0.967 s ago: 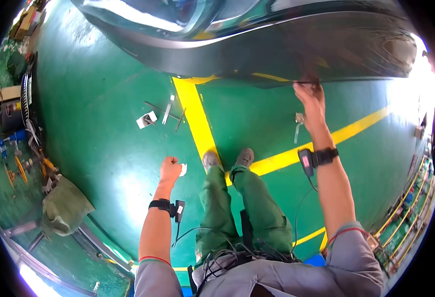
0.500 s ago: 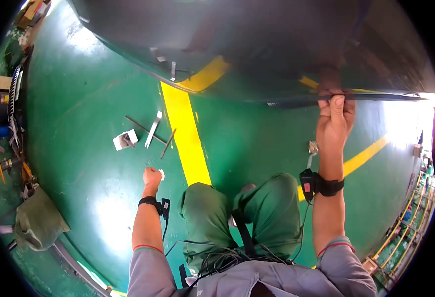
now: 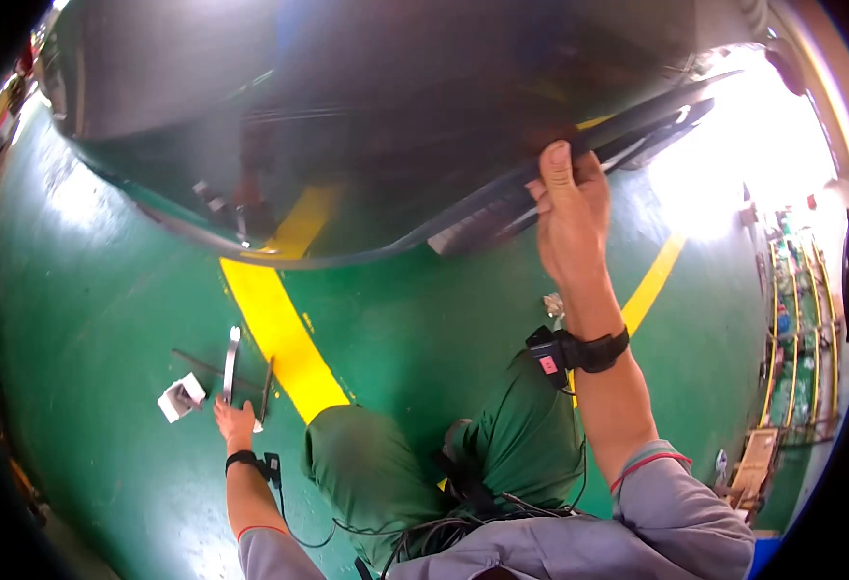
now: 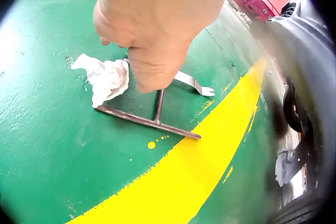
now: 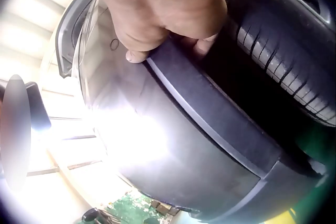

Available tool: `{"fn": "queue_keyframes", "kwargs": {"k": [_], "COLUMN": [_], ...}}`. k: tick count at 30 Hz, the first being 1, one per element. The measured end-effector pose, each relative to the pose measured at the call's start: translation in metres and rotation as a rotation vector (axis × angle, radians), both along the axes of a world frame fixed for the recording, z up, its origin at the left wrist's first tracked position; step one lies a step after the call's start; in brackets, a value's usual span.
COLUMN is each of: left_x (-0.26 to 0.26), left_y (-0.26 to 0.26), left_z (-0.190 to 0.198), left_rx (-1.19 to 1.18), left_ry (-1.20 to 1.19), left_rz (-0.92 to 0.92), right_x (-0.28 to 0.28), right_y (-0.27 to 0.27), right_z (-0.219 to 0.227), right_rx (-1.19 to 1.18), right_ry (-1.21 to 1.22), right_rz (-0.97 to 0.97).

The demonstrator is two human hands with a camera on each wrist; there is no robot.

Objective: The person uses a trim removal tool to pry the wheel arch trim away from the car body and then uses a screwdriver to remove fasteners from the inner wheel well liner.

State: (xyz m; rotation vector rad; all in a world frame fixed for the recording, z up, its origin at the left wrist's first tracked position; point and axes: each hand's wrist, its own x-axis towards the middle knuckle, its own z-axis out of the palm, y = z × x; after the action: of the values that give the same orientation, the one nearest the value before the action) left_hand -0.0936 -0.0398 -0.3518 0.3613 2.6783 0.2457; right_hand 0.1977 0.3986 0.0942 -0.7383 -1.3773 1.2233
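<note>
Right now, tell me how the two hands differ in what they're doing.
The left hand reaches low to the green floor, gripping a T-shaped metal bar beside a white rag. The right hand is raised high, fingers curled over the car's dark panel edge. Both wear wrist cameras.

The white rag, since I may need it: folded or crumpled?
Crumpled: the white rag lies bunched on the green floor beside the left hand.

This is a car repair workshop: a green painted floor [image 3: 105, 319] crossed by a yellow lane line [image 3: 274, 333], a dark car body [image 3: 366, 116] with its tyre [image 5: 283, 61] looming overhead, and metal hand tools [image 3: 231, 365] lying loose on the floor.
</note>
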Motion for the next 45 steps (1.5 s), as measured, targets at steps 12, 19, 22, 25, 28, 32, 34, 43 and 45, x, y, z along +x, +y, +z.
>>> {"fn": "queue_keyframes", "kwargs": {"k": [12, 19, 22, 25, 28, 32, 34, 43, 45], "left_x": [-0.009, -0.017, -0.016, -0.013, 0.020, 0.067, 0.092, 0.163, 0.170], "left_y": [0.016, 0.042, 0.051, 0.060, 0.085, 0.117, 0.133, 0.199, 0.199], "left_z": [-0.006, 0.051, 0.056, 0.080, 0.172, 0.257, 0.291, 0.316, 0.312], "left_rx": [-0.113, 0.032, 0.331, 0.567, 0.712, 0.881, 0.889, 1.081, 1.148], "left_ry": [-0.067, -0.050, 0.091, -0.102, -0.329, -0.483, -0.536, -0.799, -0.826], "left_rz": [-0.094, -0.241, -0.259, -0.228, -0.163, -0.236, -0.255, -0.246, -0.185], "right_x": [-0.011, -0.025, -0.019, -0.020, -0.023, -0.026, -0.026, -0.025, -0.024], "right_y": [-0.027, -0.026, -0.023, -0.023, -0.029, -0.021, -0.024, -0.018, -0.018], "right_z": [-0.046, -0.091, -0.086, -0.089, -0.085, -0.111, -0.109, -0.115, -0.112], "right_rx": [0.008, -0.015, -0.019, -0.053, -0.074, -0.039, -0.046, -0.086, -0.097], "right_ry": [-0.179, -0.142, -0.155, -0.105, -0.106, 0.028, 0.021, -0.016, -0.019], "right_rz": [0.099, 0.211, 0.230, 0.235, 0.220, 0.267, 0.267, 0.265, 0.276]}}
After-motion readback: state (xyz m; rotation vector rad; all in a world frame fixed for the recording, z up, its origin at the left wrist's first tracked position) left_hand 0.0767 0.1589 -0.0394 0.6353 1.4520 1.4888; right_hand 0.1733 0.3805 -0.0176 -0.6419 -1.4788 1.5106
